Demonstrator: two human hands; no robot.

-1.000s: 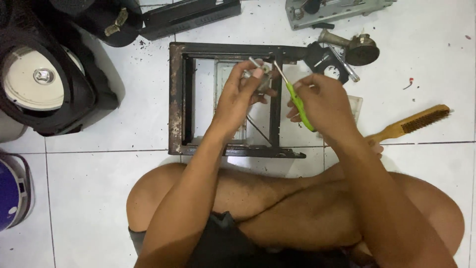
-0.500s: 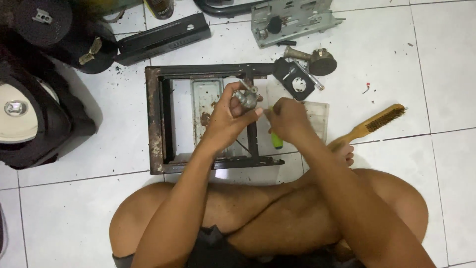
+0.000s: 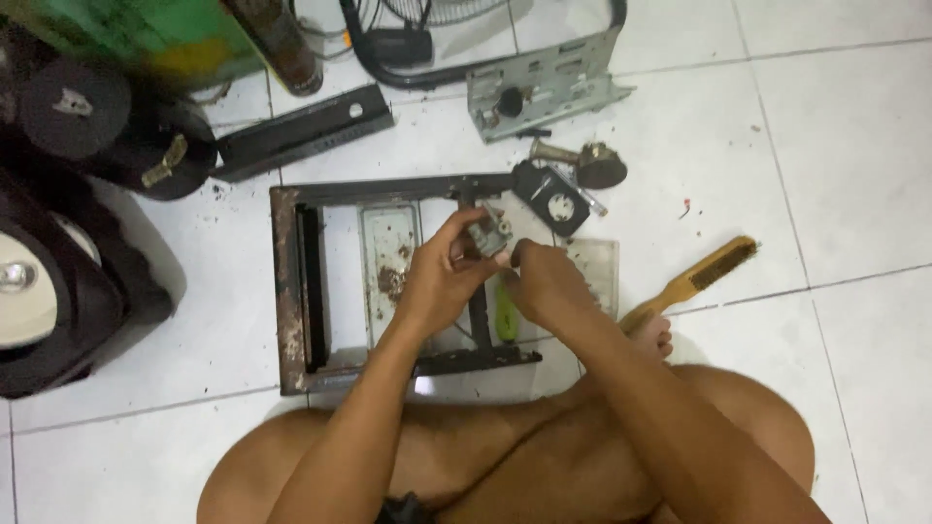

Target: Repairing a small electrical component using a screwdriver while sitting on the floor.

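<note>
While seated cross-legged on white tile floor [image 3: 825,194], left hand [image 3: 442,277] pinches small grey metal part [image 3: 490,235] over rusty metal frame [image 3: 291,291]. Right hand [image 3: 549,281] closed around green-handled screwdriver [image 3: 506,311], touching part. Wire brush [image 3: 694,281] just right of hands.

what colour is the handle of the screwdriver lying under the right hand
Bright green. The screwdriver handle shows just below the right hand in the head view, over the rusty metal frame.
</note>
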